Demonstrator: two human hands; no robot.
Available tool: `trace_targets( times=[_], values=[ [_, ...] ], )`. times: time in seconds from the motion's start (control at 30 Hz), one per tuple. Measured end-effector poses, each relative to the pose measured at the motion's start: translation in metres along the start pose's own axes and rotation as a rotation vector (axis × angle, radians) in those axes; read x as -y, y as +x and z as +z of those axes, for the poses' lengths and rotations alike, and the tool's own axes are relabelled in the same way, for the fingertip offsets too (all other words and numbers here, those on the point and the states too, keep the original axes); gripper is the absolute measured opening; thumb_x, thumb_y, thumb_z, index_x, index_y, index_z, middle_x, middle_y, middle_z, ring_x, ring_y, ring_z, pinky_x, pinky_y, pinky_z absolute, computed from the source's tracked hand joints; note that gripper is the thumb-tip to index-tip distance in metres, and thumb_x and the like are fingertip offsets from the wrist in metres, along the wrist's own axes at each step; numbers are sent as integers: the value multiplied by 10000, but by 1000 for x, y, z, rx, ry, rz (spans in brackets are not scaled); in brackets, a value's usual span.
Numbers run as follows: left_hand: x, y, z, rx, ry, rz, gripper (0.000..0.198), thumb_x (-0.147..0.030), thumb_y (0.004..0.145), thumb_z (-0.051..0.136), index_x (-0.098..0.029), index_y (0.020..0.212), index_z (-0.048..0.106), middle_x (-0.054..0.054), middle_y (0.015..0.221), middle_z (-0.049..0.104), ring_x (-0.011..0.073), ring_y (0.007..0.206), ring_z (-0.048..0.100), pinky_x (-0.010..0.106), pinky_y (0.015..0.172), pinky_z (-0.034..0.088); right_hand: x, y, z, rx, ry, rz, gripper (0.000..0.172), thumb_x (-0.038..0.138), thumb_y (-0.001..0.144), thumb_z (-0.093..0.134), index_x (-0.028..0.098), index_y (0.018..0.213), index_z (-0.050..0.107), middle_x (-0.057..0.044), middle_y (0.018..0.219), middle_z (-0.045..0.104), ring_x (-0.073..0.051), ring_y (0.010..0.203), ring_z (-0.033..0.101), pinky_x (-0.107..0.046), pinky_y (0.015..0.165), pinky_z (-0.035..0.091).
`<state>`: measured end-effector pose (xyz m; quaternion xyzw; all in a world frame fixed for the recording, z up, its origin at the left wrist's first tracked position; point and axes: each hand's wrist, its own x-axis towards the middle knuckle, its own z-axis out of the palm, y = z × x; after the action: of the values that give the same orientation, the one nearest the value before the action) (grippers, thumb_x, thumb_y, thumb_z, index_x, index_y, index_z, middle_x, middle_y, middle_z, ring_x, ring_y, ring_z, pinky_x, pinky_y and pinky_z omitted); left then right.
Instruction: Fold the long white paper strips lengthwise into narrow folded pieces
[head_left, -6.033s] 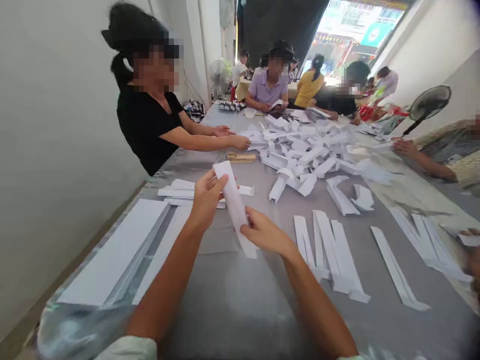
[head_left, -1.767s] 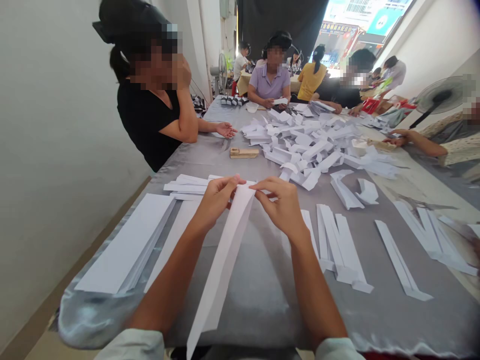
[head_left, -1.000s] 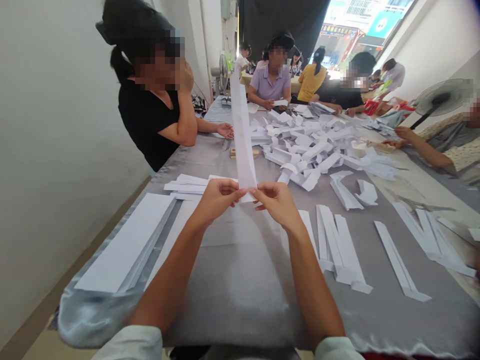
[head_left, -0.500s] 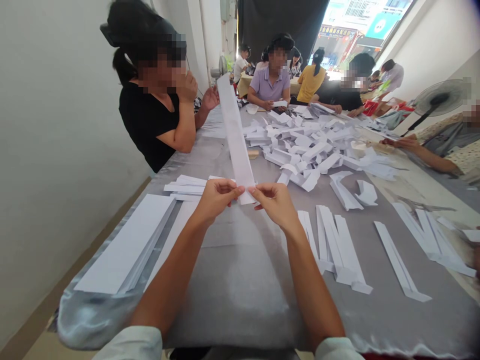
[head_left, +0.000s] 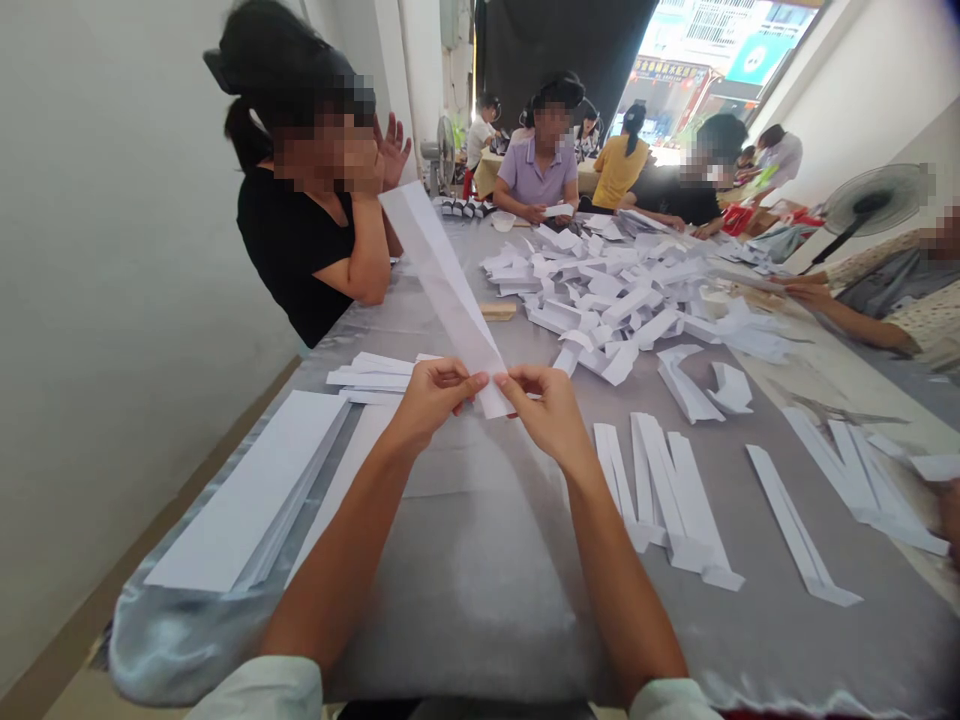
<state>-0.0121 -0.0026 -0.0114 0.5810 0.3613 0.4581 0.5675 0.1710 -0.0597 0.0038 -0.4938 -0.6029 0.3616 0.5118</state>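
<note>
A long white paper strip (head_left: 450, 285) stands up from between my hands, leaning to the left, with a lengthwise crease along it. My left hand (head_left: 442, 398) pinches its lower end at the left edge, thumb on the near face. Close beside it, my right hand (head_left: 544, 405) pinches the same end from the right. The fingers behind the paper are partly hidden. Left of my left arm lies a stack of flat white paper strips (head_left: 251, 490), with more strips (head_left: 371, 372) behind it. Several folded paper strips (head_left: 671, 490) lie right of my right arm.
A heap of folded white papers (head_left: 622, 285) covers the table's far middle. A small wooden block (head_left: 497, 312) lies before it. Scissors (head_left: 840, 408) lie at the right. Co-workers sit around the grey-covered table (head_left: 480, 600); one in black (head_left: 300, 230) is near on the left.
The strip's upper end has swung left and its crease now shows more clearly. Both hands keep their pinch at the lower end. The left co-worker's hand has risen toward the head.
</note>
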Motion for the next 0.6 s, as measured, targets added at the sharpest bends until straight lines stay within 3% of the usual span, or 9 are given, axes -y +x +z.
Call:
trace_targets(
  times=[0.2, 0.27, 0.4, 0.5, 0.6],
  values=[
    [-4, -1, 3, 66, 0, -26, 354, -462, 710, 966, -171, 781, 778, 41, 744, 706, 149, 670, 605, 240, 501, 434, 0, -1, 3, -112, -48, -82, 301, 449, 995, 682, 198, 926, 833, -59, 848, 797, -197, 734, 680, -278, 594, 466],
    [-4, -1, 3, 37, -11, -10, 353, -459, 702, 971, -171, 798, 791, 49, 778, 728, 155, 685, 618, 248, 515, 460, -2, 0, 3, -113, -70, -88, 289, 441, 987, 686, 203, 925, 838, -58, 870, 808, -198, 732, 682, -283, 595, 467],
    [-1, 1, 5, -86, -27, 17, 397, -469, 674, 983, -165, 646, 729, 5, 596, 627, 96, 520, 484, 246, 468, 373, -3, 1, 5, -101, -70, -78, 300, 449, 986, 682, 202, 938, 844, -58, 882, 811, -191, 713, 675, -280, 578, 461],
    [0, 1, 7, -45, -29, 14, 363, -484, 701, 963, -163, 779, 812, 4, 613, 633, 88, 521, 452, 240, 462, 309, -2, 0, 8, -118, -42, -76, 296, 457, 993, 680, 212, 1002, 845, -63, 944, 823, -202, 780, 708, -272, 586, 478],
    [0, 0, 7, -3, -16, 6, 381, -506, 707, 955, -163, 791, 814, 12, 624, 641, 100, 533, 473, 248, 469, 336, 1, -1, 9, -162, -53, -96, 281, 445, 996, 672, 221, 986, 842, -64, 959, 823, -219, 842, 733, -280, 623, 513]
  ],
)
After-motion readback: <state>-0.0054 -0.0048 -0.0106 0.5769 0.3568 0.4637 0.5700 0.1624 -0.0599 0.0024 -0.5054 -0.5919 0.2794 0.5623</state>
